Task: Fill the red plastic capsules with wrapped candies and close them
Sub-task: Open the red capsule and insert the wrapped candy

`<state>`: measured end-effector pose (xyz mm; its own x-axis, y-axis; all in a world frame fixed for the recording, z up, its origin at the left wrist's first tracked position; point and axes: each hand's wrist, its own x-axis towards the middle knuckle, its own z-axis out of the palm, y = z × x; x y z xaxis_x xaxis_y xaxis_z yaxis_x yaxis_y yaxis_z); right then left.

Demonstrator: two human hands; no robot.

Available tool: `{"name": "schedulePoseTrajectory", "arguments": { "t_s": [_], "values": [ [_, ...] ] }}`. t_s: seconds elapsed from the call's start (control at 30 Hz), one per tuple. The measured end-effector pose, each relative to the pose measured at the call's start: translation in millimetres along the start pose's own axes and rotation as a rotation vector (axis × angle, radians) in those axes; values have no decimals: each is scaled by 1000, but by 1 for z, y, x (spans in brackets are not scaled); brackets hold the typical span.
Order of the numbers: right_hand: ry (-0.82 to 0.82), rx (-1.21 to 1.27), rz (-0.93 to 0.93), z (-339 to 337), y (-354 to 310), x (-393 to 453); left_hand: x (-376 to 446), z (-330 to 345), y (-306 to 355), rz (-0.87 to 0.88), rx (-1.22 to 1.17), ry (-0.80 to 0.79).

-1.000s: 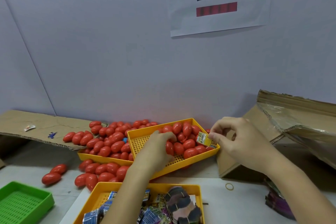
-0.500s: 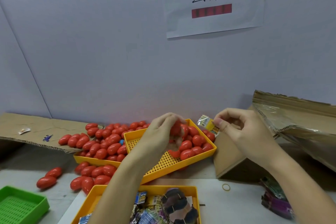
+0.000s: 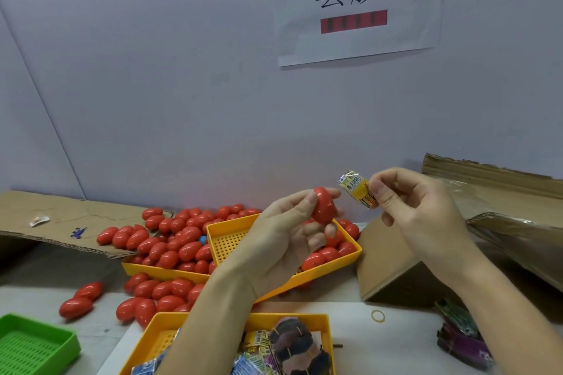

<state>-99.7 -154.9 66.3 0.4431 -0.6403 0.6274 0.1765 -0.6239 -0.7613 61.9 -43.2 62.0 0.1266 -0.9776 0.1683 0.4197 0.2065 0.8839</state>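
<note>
Looking down from the head camera, a pale grey worktop (image 3: 380, 350) runs up to a plain bluish-white wall (image 3: 152, 70), where a white paper sign (image 3: 356, 6) with two black Chinese characters and a red bar is stuck. The left hand (image 3: 283, 237) is raised above the bench, its thumb and fingers curled round one red capsule (image 3: 324, 205). Just to its right the right hand (image 3: 417, 207) pinches a yellow wrapped candy (image 3: 355, 189) between thumb and forefinger; candy and capsule are near but apart. Below them a tilted yellow tray (image 3: 231, 237) holds more red capsules, leaning on a second yellow tray (image 3: 158, 272) heaped with loose capsules (image 3: 170, 240) that spill onto the worktop. A third yellow tray (image 3: 316, 321) at the near edge holds assorted wrapped candies. A green tray (image 3: 33, 344) sits at the lower left. Flattened cardboard (image 3: 61, 216) lies at the left against the wall, and an open cardboard box (image 3: 493, 192) stands at the right. A rubber band (image 3: 378, 316) lies on the worktop.
</note>
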Motion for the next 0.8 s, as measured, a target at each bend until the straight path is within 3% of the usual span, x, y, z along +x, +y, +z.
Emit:
{"name": "schedulePoseTrajectory", "arguments": {
  "t_s": [0.5, 0.8],
  "values": [
    [5, -11, 49, -1, 5, 0, 7, 29, -11, -186, -235, 307],
    [64, -34, 60, 1, 12, 1, 8, 35, -13, -110, 148, 278]
  ]
}}
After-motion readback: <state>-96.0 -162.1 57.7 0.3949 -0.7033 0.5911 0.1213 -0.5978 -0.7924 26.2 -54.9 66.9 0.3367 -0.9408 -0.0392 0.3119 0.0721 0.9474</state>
